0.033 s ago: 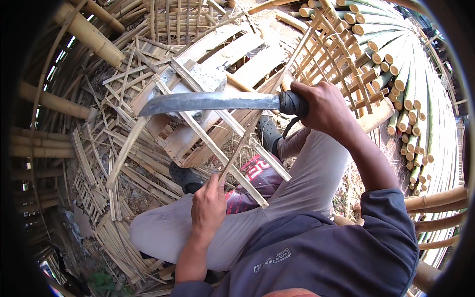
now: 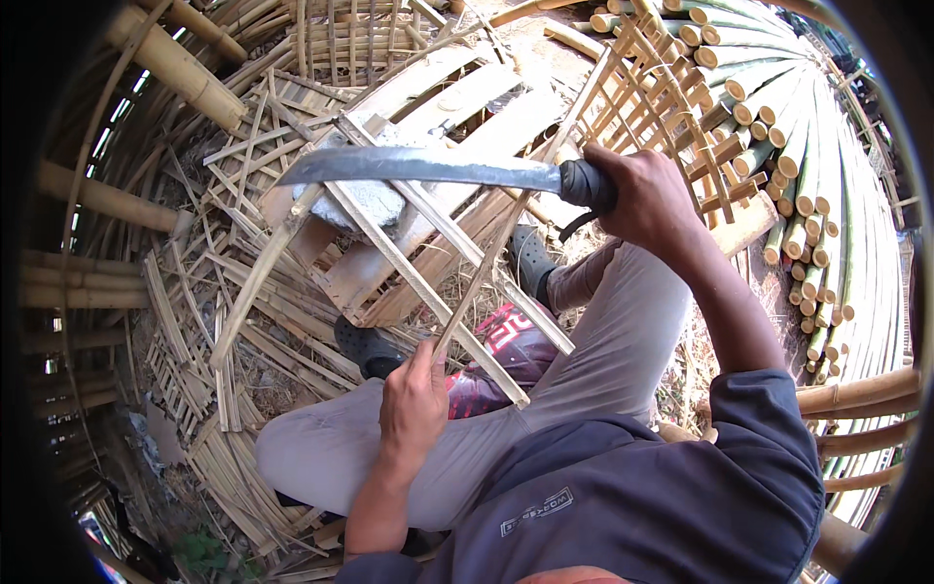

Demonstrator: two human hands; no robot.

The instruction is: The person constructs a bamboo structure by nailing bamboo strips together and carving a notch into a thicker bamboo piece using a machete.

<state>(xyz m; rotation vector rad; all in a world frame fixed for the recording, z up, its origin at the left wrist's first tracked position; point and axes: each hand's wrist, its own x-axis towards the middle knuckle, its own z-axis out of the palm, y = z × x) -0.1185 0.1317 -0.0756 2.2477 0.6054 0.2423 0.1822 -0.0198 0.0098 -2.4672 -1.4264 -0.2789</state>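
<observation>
Machete (image 2: 418,166) has shifted away from the seated person's torso (image 2: 623,487) since the earlier frame, its tip now farther out; the right hand (image 2: 642,195) has moved slightly with it, while the left hand (image 2: 413,399) holds nearly the same position; the right fingers are wrapped around the dark handle (image 2: 589,187); the left fingers pinch the near end of a thin bamboo strip (image 2: 506,232); the strip lies directly ahead of the left fingers, its long axis slanting away from the body and to the right; the left hand is the nearer, being in contact, with the right hand to the right of the strip; the machete's long axis runs leftward from the right hand, crossing over the strip in this view, close to the junction of blade and handle; contact between blade and strip cannot be determined; two split slats, a left slat (image 2: 418,284) and a right slat (image 2: 448,234), extend toward the lap, the strip crossing both; a pale block (image 2: 375,202) sits on a low wooden counter (image 2: 360,282).
</observation>
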